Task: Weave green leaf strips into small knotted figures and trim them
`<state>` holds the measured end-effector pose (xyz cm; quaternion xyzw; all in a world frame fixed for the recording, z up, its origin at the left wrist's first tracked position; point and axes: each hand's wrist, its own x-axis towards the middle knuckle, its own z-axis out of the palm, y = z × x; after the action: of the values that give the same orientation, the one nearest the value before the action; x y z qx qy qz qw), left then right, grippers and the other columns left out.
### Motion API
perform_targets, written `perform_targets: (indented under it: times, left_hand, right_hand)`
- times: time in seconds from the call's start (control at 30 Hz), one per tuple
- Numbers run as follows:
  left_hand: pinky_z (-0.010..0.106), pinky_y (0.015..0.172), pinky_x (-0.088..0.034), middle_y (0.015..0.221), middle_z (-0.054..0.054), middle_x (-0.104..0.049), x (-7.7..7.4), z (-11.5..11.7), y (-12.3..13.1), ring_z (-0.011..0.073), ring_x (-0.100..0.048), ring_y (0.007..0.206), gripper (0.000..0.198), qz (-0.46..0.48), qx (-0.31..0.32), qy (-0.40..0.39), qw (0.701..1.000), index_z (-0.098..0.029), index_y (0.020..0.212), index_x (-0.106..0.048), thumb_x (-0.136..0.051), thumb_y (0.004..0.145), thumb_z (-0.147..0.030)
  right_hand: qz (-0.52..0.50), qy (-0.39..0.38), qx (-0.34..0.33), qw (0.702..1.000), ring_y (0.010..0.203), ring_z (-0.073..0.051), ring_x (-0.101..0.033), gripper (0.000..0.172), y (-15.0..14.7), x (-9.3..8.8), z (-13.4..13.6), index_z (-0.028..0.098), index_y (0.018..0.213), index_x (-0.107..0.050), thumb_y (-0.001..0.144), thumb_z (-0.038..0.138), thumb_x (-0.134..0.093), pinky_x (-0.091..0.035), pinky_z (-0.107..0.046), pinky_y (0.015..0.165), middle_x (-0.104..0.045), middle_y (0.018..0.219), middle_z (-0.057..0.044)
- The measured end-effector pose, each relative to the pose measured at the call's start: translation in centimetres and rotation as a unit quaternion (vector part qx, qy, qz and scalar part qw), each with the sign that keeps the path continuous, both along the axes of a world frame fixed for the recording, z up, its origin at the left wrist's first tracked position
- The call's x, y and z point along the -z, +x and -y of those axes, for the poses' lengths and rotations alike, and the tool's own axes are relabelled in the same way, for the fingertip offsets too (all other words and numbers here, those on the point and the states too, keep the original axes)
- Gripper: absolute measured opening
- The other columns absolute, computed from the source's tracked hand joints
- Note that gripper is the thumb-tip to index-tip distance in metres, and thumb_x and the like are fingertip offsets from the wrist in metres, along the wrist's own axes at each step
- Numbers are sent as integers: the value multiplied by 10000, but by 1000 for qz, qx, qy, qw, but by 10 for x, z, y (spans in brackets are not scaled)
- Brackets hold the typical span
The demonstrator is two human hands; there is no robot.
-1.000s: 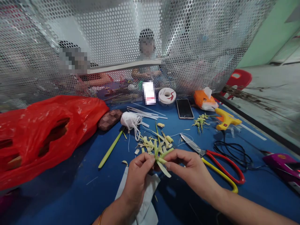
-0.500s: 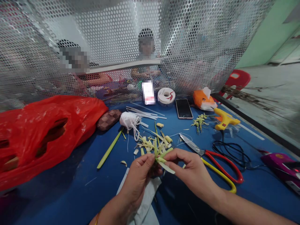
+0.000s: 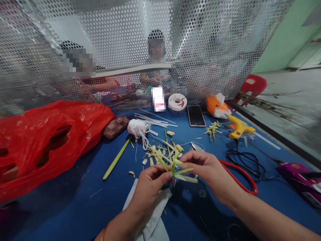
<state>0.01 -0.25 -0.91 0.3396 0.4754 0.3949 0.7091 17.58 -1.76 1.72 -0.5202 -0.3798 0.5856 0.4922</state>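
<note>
Between my two hands is a small bundle of pale green leaf strips (image 3: 184,171), its ends fanning out. My left hand (image 3: 152,182) pinches the base of the bundle between thumb and fingers. With thumb and forefinger, my right hand (image 3: 204,167) holds one of the upper strips. Just beyond my fingers lies a heap of yellow-green leaf scraps (image 3: 160,152). Scissors with red and yellow handles (image 3: 242,175) lie partly hidden under my right hand and forearm. A white cloth or paper (image 3: 152,217) is beneath my left wrist.
A red plastic bag (image 3: 62,144) fills the left. Near it are a checkered pouch (image 3: 116,127), white string (image 3: 137,129) and a green stalk (image 3: 116,160). A ribbon roll (image 3: 177,101), phone (image 3: 196,116), tissue pack (image 3: 217,107) and yellow glue gun (image 3: 240,128) stand further back.
The leaf bundle has turned in my fingers, its strips now spreading up and to the right. My right hand has shifted slightly up and right, covering more of the scissors.
</note>
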Motion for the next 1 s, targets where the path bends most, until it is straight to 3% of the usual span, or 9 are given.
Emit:
perform_targets:
  times: [0.13, 0.27, 0.4, 0.63, 0.8, 1.0]
  left_hand:
    - [252, 663, -462, 692, 40, -724, 1, 2, 2, 130, -612, 632, 210, -2, -6, 12, 1000, -170, 756, -772, -865, 596, -268]
    - [253, 693, -480, 739, 46, -737, 3, 3, 3, 126, -617, 646, 193, 23, 1, 6, 1000, -168, 774, -776, -850, 623, -261]
    - [244, 726, -483, 774, 59, -747, 2, 3, 3, 139, -639, 701, 209, 42, 21, -15, 999, -153, 779, -784, -854, 604, -244]
    - [227, 806, -469, 830, 52, -756, -1, 3, 1, 154, -646, 837, 255, 59, 52, -26, 997, -174, 862, -796, -836, 610, -169]
    - [219, 725, -482, 804, 45, -753, 1, 3, 0, 140, -636, 765, 277, 71, 11, -82, 994, -174, 800, -792, -891, 543, -202]
    - [237, 776, -493, 812, 53, -752, 5, 3, 1, 133, -642, 734, 318, 82, -15, -93, 992, -152, 779, -785, -922, 501, -220]
  right_hand:
    - [77, 43, -3, 996, 620, -144, -614, 86, -7, 6, 4, 187, 712, -710, 679, 262, -738, -488, -261, 605, -691, 659, 5]
    - [213, 152, 30, 965, 722, -185, -651, 74, -13, 18, 10, 211, 725, -713, 724, 184, -643, -500, -307, 703, -715, 730, -8]
    - [267, 203, 36, 941, 770, -199, -657, 106, -14, 26, 12, 226, 767, -706, 749, 155, -629, -485, -321, 721, -714, 767, -13]
    - [268, 213, 41, 939, 738, -188, -646, 54, -13, 25, 12, 225, 773, -692, 781, 182, -661, -481, -323, 708, -700, 746, -6]
    - [261, 225, 31, 938, 759, -186, -657, 62, -14, 27, 13, 226, 818, -699, 820, 200, -643, -492, -325, 717, -713, 790, -13]
    - [226, 198, 46, 953, 716, -175, -654, 54, -20, 33, 12, 210, 783, -701, 799, 207, -650, -502, -304, 685, -715, 750, -13]
